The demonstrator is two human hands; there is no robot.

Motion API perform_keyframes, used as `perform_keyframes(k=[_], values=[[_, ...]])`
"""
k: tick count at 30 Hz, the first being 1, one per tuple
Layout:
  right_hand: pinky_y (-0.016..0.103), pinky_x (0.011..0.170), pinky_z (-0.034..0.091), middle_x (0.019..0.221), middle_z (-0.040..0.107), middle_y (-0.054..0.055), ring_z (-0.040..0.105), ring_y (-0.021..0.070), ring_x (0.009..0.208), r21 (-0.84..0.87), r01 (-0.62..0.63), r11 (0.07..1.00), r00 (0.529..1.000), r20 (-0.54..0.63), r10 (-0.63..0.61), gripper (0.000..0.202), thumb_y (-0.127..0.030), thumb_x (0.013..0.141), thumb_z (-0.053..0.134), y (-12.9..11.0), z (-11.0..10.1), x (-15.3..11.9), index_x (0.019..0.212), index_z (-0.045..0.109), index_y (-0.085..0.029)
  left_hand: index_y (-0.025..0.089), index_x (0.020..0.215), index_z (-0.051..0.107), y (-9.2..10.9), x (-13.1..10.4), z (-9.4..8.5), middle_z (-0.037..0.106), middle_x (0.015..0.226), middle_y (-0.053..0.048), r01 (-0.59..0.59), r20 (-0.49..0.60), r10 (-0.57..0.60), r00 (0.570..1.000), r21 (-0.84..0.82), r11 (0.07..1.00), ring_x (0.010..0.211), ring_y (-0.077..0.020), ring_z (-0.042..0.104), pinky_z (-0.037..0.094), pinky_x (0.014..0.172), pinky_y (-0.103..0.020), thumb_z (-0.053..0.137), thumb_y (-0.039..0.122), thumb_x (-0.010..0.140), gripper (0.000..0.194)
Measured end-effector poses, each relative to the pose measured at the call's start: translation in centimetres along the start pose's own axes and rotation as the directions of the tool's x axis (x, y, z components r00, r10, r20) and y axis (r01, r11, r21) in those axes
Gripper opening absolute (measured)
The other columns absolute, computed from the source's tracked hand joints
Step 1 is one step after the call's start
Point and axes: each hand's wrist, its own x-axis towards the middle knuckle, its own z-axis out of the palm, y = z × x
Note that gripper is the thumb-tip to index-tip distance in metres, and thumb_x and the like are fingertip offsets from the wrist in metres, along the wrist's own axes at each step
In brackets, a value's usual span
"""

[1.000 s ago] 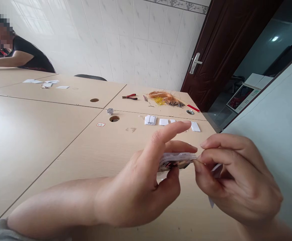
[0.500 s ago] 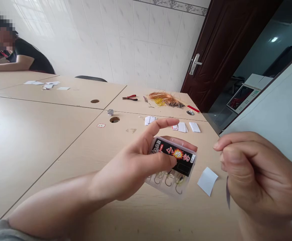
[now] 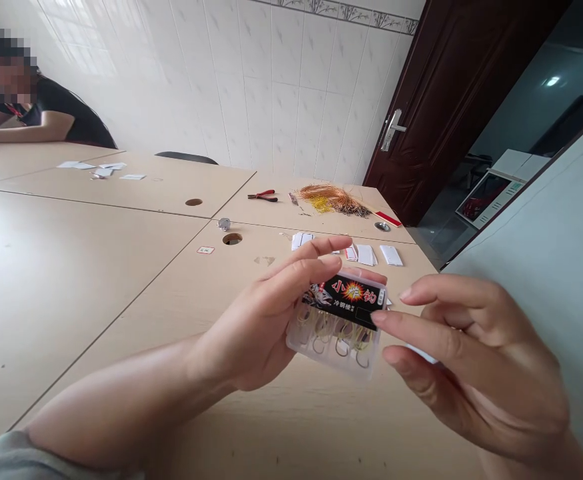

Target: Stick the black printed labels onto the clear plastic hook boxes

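Observation:
A clear plastic box with a black printed label and several fish hooks in its compartments rests in my left hand. The thumb lies along the box's upper left edge and fingers pass behind it. Just right of the box is my right hand, its fingers apart and nothing seen between them. One fingertip meets the label's lower right corner. Below that finger, a piece of white paper on the table is mostly hidden by the right hand.
Behind the hands lie white cards, a white stack, red-handled pliers and a bundle of copper-coloured strands. A person leans on the table at the far left.
My right hand has moved left to the box, and its closed fingers have spread. The dark sliver beneath it is no longer visible. My left thumb has shifted off the label towards the box's top edge.

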Motion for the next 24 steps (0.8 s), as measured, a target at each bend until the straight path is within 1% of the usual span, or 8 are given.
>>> perform_keyframes(k=[3, 7, 10, 12, 15, 18, 21, 24], values=[[0.026, 0.046, 0.049, 0.102, 0.059, 0.004, 0.058, 0.0086, 0.060, -0.021, -0.001, 1.000, 0.996, -0.087, 0.000, 0.005, -0.017, 0.096, 0.061, 0.1, 0.1, 0.2, 0.094, 0.065, -0.019, 0.023, 0.116, 0.063, 0.0, 0.1, -0.1, 0.077, 0.097, -0.004, 0.003, 0.001, -0.003, 1.000, -0.008, 1.000, 0.079, -0.0190, 0.073, 0.057, 0.065, -0.025, 0.062, 0.029, 0.094, 0.023], [0.024, 0.052, 0.051, 0.108, 0.059, 0.005, 0.058, 0.0072, 0.064, 0.001, -0.003, 1.000, 1.000, -0.013, 0.003, 0.012, -0.022, 0.099, 0.060, 0.0, 0.1, 0.3, 0.108, 0.066, -0.017, 0.022, 0.113, 0.069, 0.0, 0.1, -0.3, 0.076, 0.097, -0.004, -0.024, -0.020, 0.024, 1.000, 0.047, 0.999, 0.075, -0.0171, 0.072, 0.057, 0.063, -0.023, 0.063, 0.030, 0.094, 0.022], [0.023, 0.063, 0.054, 0.101, 0.060, 0.004, 0.063, 0.0102, 0.077, -0.043, -0.036, 0.998, 0.996, -0.086, 0.032, 0.005, -0.015, 0.097, 0.061, 0.1, -0.3, 0.5, 0.099, 0.065, -0.017, 0.023, 0.116, 0.065, 0.0, 0.2, -0.2, 0.076, 0.099, -0.005, -0.003, -0.026, 0.004, 1.000, 0.030, 1.000, 0.077, -0.0183, 0.072, 0.058, 0.061, -0.024, 0.065, 0.028, 0.092, 0.025], [0.022, 0.064, 0.054, 0.096, 0.060, 0.004, 0.064, 0.0119, 0.082, -0.067, -0.068, 0.995, 0.986, -0.155, 0.057, 0.007, -0.010, 0.094, 0.061, 0.2, -0.8, 0.6, 0.094, 0.064, -0.017, 0.023, 0.121, 0.061, -0.2, 0.7, -0.2, 0.077, 0.101, -0.007, 0.029, -0.070, -0.026, 0.997, 0.038, 0.999, 0.079, -0.0191, 0.073, 0.058, 0.060, -0.024, 0.066, 0.022, 0.090, 0.031], [0.020, 0.054, 0.050, 0.093, 0.062, 0.003, 0.064, 0.0108, 0.075, -0.047, -0.108, 0.993, 0.981, -0.166, 0.099, 0.008, -0.011, 0.094, 0.062, 0.7, -1.0, 0.3, 0.093, 0.064, -0.018, 0.018, 0.125, 0.059, -0.5, 2.5, -0.8, 0.076, 0.100, -0.010, 0.060, -0.213, -0.030, 0.976, 0.136, 0.989, 0.075, -0.0184, 0.072, 0.058, 0.060, -0.024, 0.063, 0.010, 0.088, 0.038], [0.019, 0.051, 0.050, 0.089, 0.065, 0.003, 0.066, 0.0112, 0.069, -0.010, -0.159, 0.987, 0.985, -0.062, 0.158, 0.008, -0.016, 0.096, 0.060, 1.7, -0.3, -1.1, 0.090, 0.065, -0.020, 0.014, 0.128, 0.055, -0.3, 5.1, -2.5, 0.072, 0.090, -0.007, 0.025, -0.324, 0.048, 0.945, 0.217, 0.976, 0.067, -0.0133, 0.068, 0.055, 0.059, -0.021, 0.058, 0.004, 0.090, 0.039], [0.019, 0.051, 0.052, 0.086, 0.067, 0.003, 0.067, 0.0108, 0.063, -0.005, -0.212, 0.977, 0.976, 0.048, 0.212, 0.017, -0.022, 0.100, 0.055, 2.8, 1.0, -3.6, 0.088, 0.067, -0.020, 0.016, 0.134, 0.049, 0.8, 7.5, -5.3, 0.068, 0.093, -0.004, -0.014, -0.445, 0.159, 0.882, 0.312, 0.950, 0.068, -0.0117, 0.065, 0.054, 0.059, -0.021, 0.057, 0.006, 0.095, 0.042], [0.018, 0.048, 0.051, 0.084, 0.067, 0.003, 0.064, 0.0095, 0.056, 0.004, -0.274, 0.962, 0.958, 0.092, 0.272, 0.024, -0.025, 0.103, 0.052, 3.9, 2.3, -6.2, 0.085, 0.067, -0.020, 0.016, 0.126, 0.058, 2.1, 8.8, -8.6, 0.066, 0.105, -0.005, 0.004, -0.530, 0.244, 0.812, 0.423, 0.906, 0.076, -0.0138, 0.065, 0.057, 0.063, -0.026, 0.062, 0.020, 0.098, 0.029]])
